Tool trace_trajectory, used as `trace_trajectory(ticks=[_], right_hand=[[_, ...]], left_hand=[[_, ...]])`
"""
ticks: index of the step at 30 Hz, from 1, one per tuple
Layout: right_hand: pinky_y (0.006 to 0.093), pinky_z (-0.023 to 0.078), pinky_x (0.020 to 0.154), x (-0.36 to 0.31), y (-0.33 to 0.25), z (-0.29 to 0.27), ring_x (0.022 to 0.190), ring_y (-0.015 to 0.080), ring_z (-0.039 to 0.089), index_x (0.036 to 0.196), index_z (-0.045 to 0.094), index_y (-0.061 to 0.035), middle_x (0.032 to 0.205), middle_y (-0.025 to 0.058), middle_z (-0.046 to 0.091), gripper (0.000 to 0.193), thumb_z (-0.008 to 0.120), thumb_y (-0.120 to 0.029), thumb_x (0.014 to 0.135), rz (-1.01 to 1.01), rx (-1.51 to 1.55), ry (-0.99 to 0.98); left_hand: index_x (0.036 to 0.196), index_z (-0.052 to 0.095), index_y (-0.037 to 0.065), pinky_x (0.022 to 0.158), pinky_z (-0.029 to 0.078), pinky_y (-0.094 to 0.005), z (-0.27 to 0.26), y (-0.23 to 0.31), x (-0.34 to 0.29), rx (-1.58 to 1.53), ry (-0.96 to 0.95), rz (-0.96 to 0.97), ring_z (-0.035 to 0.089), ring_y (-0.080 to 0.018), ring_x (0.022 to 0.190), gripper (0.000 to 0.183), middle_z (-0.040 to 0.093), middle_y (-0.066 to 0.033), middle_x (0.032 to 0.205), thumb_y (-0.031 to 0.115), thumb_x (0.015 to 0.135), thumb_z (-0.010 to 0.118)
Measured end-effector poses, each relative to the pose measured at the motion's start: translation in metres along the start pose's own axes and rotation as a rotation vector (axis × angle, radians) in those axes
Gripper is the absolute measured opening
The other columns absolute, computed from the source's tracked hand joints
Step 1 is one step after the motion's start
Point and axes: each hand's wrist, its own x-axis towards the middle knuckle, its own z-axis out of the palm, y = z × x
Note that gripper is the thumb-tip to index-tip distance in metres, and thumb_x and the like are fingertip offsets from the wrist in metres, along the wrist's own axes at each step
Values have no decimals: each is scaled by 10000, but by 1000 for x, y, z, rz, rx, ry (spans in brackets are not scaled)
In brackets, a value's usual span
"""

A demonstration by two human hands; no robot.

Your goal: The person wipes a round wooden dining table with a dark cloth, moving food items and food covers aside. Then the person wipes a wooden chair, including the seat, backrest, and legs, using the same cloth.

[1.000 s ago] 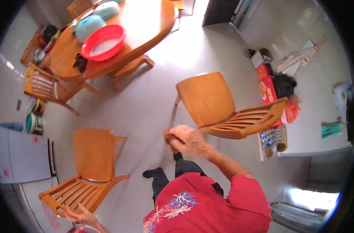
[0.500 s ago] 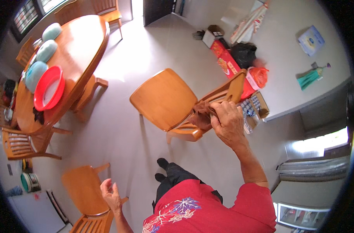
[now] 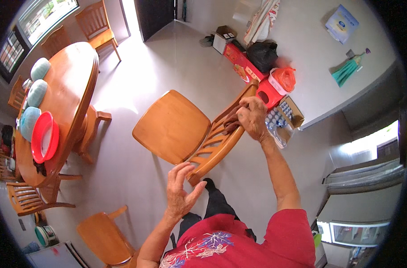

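Observation:
A wooden chair (image 3: 172, 127) with a slatted back stands in front of me, its seat pointing away. My right hand (image 3: 253, 117) is closed on a brown cloth (image 3: 231, 122) and presses it against the right part of the chair's back. Part of the cloth hangs over the slats. My left hand (image 3: 180, 193) reaches up by the left end of the chair's back, fingers spread and holding nothing. Whether its fingertips touch the wood I cannot tell.
An oval wooden table (image 3: 69, 89) at the left bears a red basin (image 3: 45, 136) and several domed pale-blue things. Another chair (image 3: 106, 236) stands at lower left. Along the right wall are a red stool (image 3: 268, 94), a black bag (image 3: 262, 56) and an open carton (image 3: 293, 114).
My left hand has risen from the lower left to the chair's back. My right hand has moved the cloth up along the back. My view has shifted.

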Motion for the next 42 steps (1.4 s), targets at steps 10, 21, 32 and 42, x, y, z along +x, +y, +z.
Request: trace_trajectory(ticks=[10, 21, 32, 42], right_hand=[[421, 287, 958, 67, 90, 7, 1177, 206, 462, 792, 644, -142, 1131, 16, 595, 169, 535, -254, 856, -290, -244, -207], [429, 538, 649, 30, -76, 6, 783, 280, 670, 868, 610, -106, 824, 106, 655, 223, 489, -293, 876, -422, 85, -959], [430, 358, 791, -74, -187, 9, 949, 269, 507, 884, 574, -129, 1057, 60, 503, 176, 670, -147, 738, -130, 339, 103], [370, 396, 828, -33, -46, 73, 972, 200, 469, 1026, 473, -15, 1019, 115, 483, 146, 435, -125, 939, 812, 487, 954]], left_hand=[[1115, 535, -15, 920, 446, -302, 44, -33, -15, -325, 95, -318, 574, -165, 1028, 291, 582, -103, 1075, -70, 839, 462], [1330, 387, 36, 1064, 318, -359, 47, -31, -11, -409, 149, -230, 409, -254, 1277, 528, 416, -141, 1370, 52, 847, 601], [1409, 317, 15, 1073, 308, -356, 33, -30, 11, -723, 96, -314, 388, -235, 1293, 710, 396, -150, 1398, 564, 959, 334], [1344, 445, 45, 848, 499, -366, 38, -7, 26, -101, -210, -344, 571, -244, 1090, 555, 566, -137, 1184, 269, 882, 659]])
